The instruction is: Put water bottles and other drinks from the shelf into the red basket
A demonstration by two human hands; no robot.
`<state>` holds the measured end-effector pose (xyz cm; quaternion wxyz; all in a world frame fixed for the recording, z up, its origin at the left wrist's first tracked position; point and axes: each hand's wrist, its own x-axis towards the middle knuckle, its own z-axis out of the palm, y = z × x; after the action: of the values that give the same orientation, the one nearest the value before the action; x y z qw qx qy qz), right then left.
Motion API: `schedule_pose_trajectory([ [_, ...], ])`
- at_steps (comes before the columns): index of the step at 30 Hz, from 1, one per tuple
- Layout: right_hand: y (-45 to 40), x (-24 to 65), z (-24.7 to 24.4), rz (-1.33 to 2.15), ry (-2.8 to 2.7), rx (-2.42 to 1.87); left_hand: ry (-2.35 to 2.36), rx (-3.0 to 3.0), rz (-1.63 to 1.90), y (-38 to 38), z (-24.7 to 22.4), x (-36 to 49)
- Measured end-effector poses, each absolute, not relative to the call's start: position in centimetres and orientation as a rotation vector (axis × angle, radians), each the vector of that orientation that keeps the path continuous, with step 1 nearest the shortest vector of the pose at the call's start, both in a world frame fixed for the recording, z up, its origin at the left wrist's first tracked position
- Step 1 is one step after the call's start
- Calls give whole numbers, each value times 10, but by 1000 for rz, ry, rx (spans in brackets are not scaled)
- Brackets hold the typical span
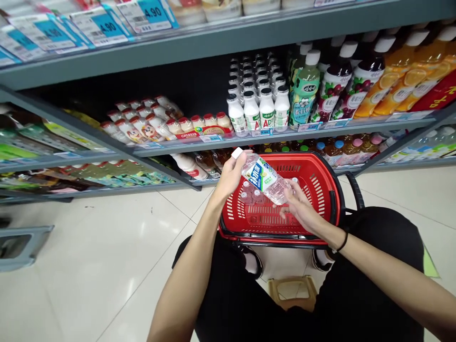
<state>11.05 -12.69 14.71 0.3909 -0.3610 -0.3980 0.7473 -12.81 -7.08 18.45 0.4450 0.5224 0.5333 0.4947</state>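
Observation:
A clear plastic drink bottle (265,178) with a white cap and a blue, white and green label is tilted over the red shopping basket (329,178). My left hand (231,175) is closed round its neck just below the cap. At the bottle's base, my right hand (299,206) grips the lower end with fingers partly curled. Below the bottle, several small bottles with pale caps (245,194) lie in the basket, partly seen through the clear plastic.
Ahead stands a shelf (199,40) with small white milk-drink bottles (252,107), grape juice bottles (337,80) and orange juice bottles (384,78). A grey stool (26,244) is on the tiled floor at left. Between my legs is a beige stool (292,287).

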Motion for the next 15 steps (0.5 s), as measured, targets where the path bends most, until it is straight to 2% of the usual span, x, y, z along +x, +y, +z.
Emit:
schedule_pose_trajectory([
  [6,-101,115,112,1921,-1326,-1148,1494,1497,1246,-62,164,-129],
  [9,-82,123,114,1842,-1695,-1260,1558,1477,1308,-62,159,-121],
  [12,-65,140,135,1400,-2376,-1403,1591,1534,1289,-67,155,-110],
  [15,-55,159,151,846,-2760,-1693,1571,1917,1034,-72,137,-97],
])
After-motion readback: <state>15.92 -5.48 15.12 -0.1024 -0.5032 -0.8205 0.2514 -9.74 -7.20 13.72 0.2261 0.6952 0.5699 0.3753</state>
